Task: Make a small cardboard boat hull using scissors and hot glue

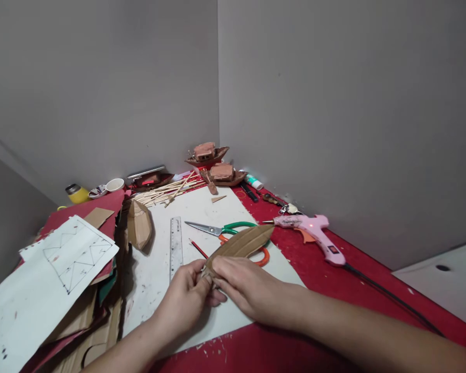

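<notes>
Head view: curved cardboard piece (243,243) getting a proper two-handed squeeze

So from where I'm standing, the cardboard piece is up over the near-middle part of the desk (314,280), long and leaf-shaped, its far tip angled off to the right. The left hand (188,290) is pinched tight on the near end, thumb and fingers closed round it. The right hand (252,290) is clamped on that same end, just beside the left, fingers curled over the top.

Just past it are some scissors (213,230), one green handle and one orange, partly hidden by the piece. Red pencil (198,248) next to those, then a clear ruler (176,243), all lying on a big white sheet (151,290). Over to the right there's a pink glue gun (314,230) on the red surface, nozzle aimed left toward the tip of the cardboard. Can't tell if they touch. Black cord (392,298) trails off its handle.

Left side: a boat-shaped cardboard hull (140,228), then a messy stack of cardboard (73,321) with a zigzag drawing (73,259) on top. Back by the wall you've got a spread of thin sticks (163,194), a white cup (115,185), and two brown model boats (222,173) near the corner, one behind the other.
</notes>
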